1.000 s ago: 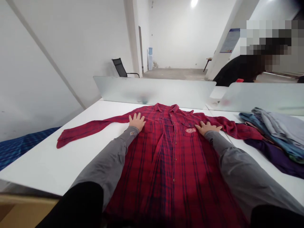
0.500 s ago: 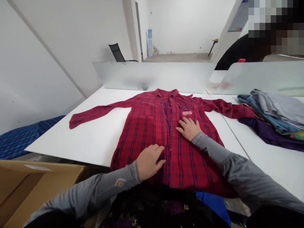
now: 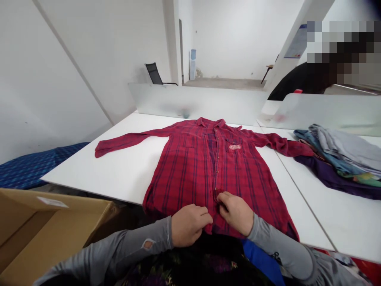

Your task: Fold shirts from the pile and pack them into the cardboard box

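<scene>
A red and navy plaid shirt [image 3: 184, 171] lies front up on the white table [image 3: 125, 174], collar at the far side and hem at the near edge. Its front is unbuttoned, with a pale patch on the chest pocket. My left hand [image 3: 190, 224] is closed on the front edge near the hem. Just right of it, my right hand [image 3: 236, 212] pinches the button edge low on the shirt. One sleeve stretches out left; the other reaches right to a pile of folded clothes [image 3: 342, 155].
An open cardboard box [image 3: 53, 234] stands at the lower left, beside blue patterned cloth [image 3: 41, 163]. A frosted glass divider [image 3: 196, 101] runs along the table's back. Beyond it at the right is a person in black [image 3: 291, 81].
My right hand has come down from the chest area to the lower button edge and closed there. My left hand has shifted toward the hem and closed. The view has tilted slightly.
</scene>
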Demonstrator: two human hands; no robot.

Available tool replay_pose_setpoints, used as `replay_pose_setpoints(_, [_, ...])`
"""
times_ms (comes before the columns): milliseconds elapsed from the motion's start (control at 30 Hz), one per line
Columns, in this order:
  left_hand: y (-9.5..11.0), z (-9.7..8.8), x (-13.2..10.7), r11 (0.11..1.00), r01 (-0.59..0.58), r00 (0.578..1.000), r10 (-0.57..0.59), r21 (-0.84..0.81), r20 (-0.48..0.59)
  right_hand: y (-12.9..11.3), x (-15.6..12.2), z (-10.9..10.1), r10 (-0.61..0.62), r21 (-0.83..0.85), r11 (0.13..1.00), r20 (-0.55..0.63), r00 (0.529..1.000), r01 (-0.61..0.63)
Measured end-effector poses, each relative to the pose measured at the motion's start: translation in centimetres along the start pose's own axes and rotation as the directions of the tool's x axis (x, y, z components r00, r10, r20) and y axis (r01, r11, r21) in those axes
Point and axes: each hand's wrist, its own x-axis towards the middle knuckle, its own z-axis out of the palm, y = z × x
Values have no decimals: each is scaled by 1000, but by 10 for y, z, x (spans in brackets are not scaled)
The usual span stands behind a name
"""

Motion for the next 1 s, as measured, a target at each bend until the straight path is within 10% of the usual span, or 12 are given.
replay_pose_setpoints(267, [-13, -3, 8, 994, -106, 992, 107, -25, 59, 19, 10, -46, 68, 698, 706, 104, 992, -122])
replay_pose_setpoints(633, [-10, -2, 4, 962, -189, 968, 217, -198, 128, -1, 6, -47, -94, 713, 701, 127, 987, -25])
replay_pose_setpoints(767, [-11, -12, 6, 917, -7, 999, 21, -399, 31, 3, 7, -27, -91, 684, 727, 173, 981, -53])
replay_pose_setpoints(900, [-13, -19, 25, 533, 283, 899, -438, -797, 27, 0, 2, -14, -56, 757, 638, 230, 972, -142])
replay_pose_setpoints(1000, [-10, -12, 47, 95, 285, 854, -477, -954, 207, -2, -3, -28, -128, 810, 571, 246, 961, -131])
